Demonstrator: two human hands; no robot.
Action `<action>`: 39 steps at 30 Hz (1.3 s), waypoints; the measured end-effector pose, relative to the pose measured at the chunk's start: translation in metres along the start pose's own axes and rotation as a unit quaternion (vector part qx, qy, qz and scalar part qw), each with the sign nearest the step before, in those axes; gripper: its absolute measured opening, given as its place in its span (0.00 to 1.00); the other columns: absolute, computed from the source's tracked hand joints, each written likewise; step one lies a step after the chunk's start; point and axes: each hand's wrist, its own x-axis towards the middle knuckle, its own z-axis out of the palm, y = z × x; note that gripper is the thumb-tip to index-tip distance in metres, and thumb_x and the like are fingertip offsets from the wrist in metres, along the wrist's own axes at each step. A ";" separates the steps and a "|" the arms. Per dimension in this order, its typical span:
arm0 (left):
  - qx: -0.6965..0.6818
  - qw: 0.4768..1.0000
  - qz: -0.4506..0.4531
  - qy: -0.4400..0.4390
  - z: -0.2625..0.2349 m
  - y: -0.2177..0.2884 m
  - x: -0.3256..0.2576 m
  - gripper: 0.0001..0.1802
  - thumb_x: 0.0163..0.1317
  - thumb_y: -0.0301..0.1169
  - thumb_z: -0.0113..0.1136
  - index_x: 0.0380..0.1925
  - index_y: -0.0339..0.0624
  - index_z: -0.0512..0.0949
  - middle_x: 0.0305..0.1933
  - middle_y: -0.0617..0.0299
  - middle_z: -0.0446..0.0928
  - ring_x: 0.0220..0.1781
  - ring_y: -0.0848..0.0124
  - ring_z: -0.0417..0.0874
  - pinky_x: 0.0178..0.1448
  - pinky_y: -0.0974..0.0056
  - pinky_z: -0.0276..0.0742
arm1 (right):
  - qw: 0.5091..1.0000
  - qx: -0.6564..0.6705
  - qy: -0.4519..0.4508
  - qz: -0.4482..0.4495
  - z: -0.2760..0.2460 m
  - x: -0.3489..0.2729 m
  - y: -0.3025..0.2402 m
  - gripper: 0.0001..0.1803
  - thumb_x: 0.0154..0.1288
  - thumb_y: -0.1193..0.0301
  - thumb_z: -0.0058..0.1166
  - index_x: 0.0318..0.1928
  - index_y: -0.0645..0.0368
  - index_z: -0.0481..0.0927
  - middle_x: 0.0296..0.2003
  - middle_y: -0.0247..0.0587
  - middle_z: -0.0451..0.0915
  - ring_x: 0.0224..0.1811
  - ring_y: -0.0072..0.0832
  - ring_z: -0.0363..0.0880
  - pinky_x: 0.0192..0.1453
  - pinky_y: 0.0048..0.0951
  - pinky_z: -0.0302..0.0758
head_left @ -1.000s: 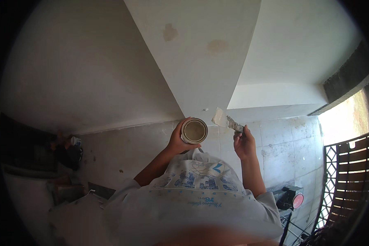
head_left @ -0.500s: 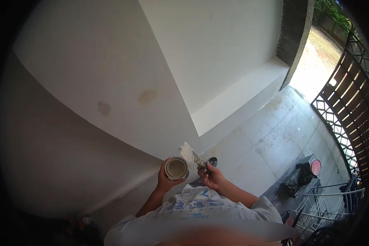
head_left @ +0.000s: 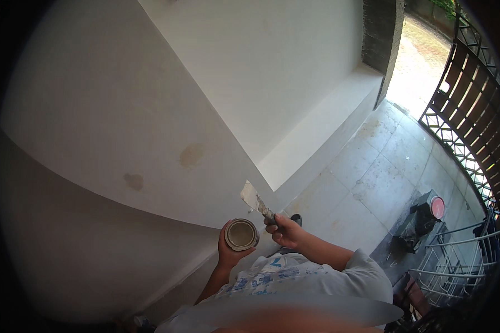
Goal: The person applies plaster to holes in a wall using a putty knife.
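A: Item one, left hand?

B: I log it wrapped around a small round tin, open top up, near the chest.

A: Item two, right hand?

B: Fist closed on a putty knife, just right of the tin; blade tilted up-left against the white wall.

A: Surroundings?

B: Two brownish patches left on the wall; tiled floor and metal gate far right.

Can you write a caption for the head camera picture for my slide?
Left hand holds a small round can, right hand a putty knife beside a patched white wall.
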 end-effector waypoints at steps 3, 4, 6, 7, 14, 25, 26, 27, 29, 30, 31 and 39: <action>-0.025 0.999 -0.011 0.025 0.000 -0.001 0.002 0.64 0.36 0.28 0.89 0.74 0.38 0.57 0.69 0.50 0.72 0.72 0.57 0.74 0.74 0.52 0.71 | 0.998 -0.021 -0.040 0.038 -0.004 0.013 -0.002 0.18 0.77 0.60 0.56 0.56 0.60 0.75 0.45 0.34 0.77 0.36 0.17 0.70 0.23 0.15 0.69; -0.038 0.998 -0.020 0.040 0.000 -0.004 0.003 0.64 0.36 0.28 0.89 0.74 0.38 0.57 0.69 0.50 0.72 0.72 0.57 0.74 0.74 0.52 0.71 | 0.998 -0.021 -0.038 0.038 -0.003 0.015 -0.003 0.18 0.77 0.60 0.56 0.56 0.60 0.75 0.45 0.34 0.77 0.36 0.17 0.70 0.23 0.15 0.69; -0.055 0.997 -0.028 0.055 0.002 -0.010 0.005 0.64 0.36 0.27 0.88 0.74 0.38 0.57 0.69 0.50 0.72 0.72 0.57 0.74 0.74 0.51 0.71 | 0.992 -0.071 -0.082 0.060 0.001 0.017 -0.005 0.16 0.77 0.60 0.56 0.55 0.57 0.78 0.46 0.31 0.80 0.37 0.16 0.73 0.24 0.16 0.68; -0.034 0.998 -0.007 0.059 0.004 -0.012 0.005 0.64 0.36 0.27 0.88 0.74 0.37 0.57 0.69 0.50 0.72 0.71 0.57 0.74 0.74 0.51 0.71 | 0.992 -0.073 -0.080 0.059 0.006 0.016 -0.006 0.16 0.77 0.60 0.56 0.55 0.57 0.78 0.46 0.31 0.80 0.37 0.16 0.73 0.24 0.16 0.68; -0.077 0.994 -0.012 0.075 0.031 -0.018 0.029 0.62 0.37 0.28 0.88 0.72 0.37 0.59 0.68 0.51 0.72 0.71 0.58 0.74 0.74 0.52 0.72 | 0.988 -0.136 -0.035 0.060 0.022 0.007 -0.025 0.16 0.78 0.60 0.54 0.56 0.56 0.74 0.45 0.38 0.79 0.34 0.18 0.70 0.22 0.15 0.66; -0.072 0.996 -0.029 0.045 0.043 -0.005 0.024 0.63 0.39 0.36 0.89 0.73 0.39 0.59 0.71 0.51 0.70 0.74 0.60 0.72 0.77 0.53 0.68 | 0.966 -0.216 -0.105 0.098 0.032 -0.024 -0.066 0.21 0.80 0.55 0.50 0.61 0.56 0.71 0.35 0.42 0.76 0.22 0.19 0.63 0.25 0.20 0.62; -0.073 0.997 -0.028 0.026 0.046 -0.004 0.023 0.63 0.39 0.36 0.89 0.74 0.40 0.59 0.71 0.51 0.70 0.74 0.60 0.71 0.77 0.53 0.68 | 0.966 -0.220 -0.096 0.096 0.033 -0.027 -0.069 0.23 0.78 0.51 0.50 0.61 0.54 0.72 0.35 0.41 0.75 0.23 0.18 0.62 0.24 0.20 0.60; -0.076 0.997 -0.023 -0.001 0.049 -0.002 0.025 0.64 0.39 0.37 0.90 0.74 0.40 0.59 0.71 0.52 0.70 0.74 0.60 0.71 0.77 0.54 0.68 | 0.967 -0.226 -0.085 0.086 0.036 -0.030 -0.072 0.26 0.77 0.47 0.50 0.61 0.53 0.72 0.35 0.39 0.75 0.23 0.18 0.62 0.22 0.20 0.59; -0.078 0.997 -0.027 0.007 0.055 0.002 0.022 0.65 0.38 0.38 0.90 0.74 0.42 0.58 0.72 0.53 0.69 0.75 0.61 0.70 0.78 0.54 0.67 | 0.974 -0.202 -0.059 0.080 0.033 -0.039 -0.075 0.30 0.78 0.44 0.48 0.57 0.61 0.73 0.33 0.39 0.74 0.25 0.20 0.63 0.26 0.22 0.60; -0.093 0.995 -0.023 0.005 0.060 0.003 0.021 0.64 0.38 0.38 0.90 0.75 0.42 0.58 0.72 0.53 0.69 0.75 0.61 0.70 0.78 0.54 0.67 | 0.976 -0.194 -0.062 0.074 0.034 -0.041 -0.076 0.31 0.77 0.44 0.47 0.57 0.62 0.74 0.34 0.37 0.73 0.27 0.21 0.63 0.27 0.23 0.61; -0.108 0.994 -0.019 0.002 0.063 0.003 0.020 0.64 0.39 0.38 0.90 0.75 0.42 0.58 0.73 0.53 0.69 0.75 0.61 0.70 0.78 0.54 0.67 | 0.978 -0.185 -0.066 0.068 0.037 -0.042 -0.078 0.32 0.77 0.43 0.46 0.57 0.62 0.74 0.35 0.36 0.71 0.30 0.22 0.63 0.29 0.24 0.61; -0.124 0.992 -0.035 0.011 0.045 -0.003 -0.018 0.63 0.40 0.37 0.89 0.75 0.43 0.58 0.73 0.54 0.68 0.76 0.61 0.69 0.78 0.54 0.66 | 0.957 -0.246 -0.149 0.037 0.064 -0.020 -0.082 0.29 0.73 0.52 0.60 0.58 0.64 0.74 0.44 0.37 0.72 0.37 0.24 0.65 0.33 0.25 0.62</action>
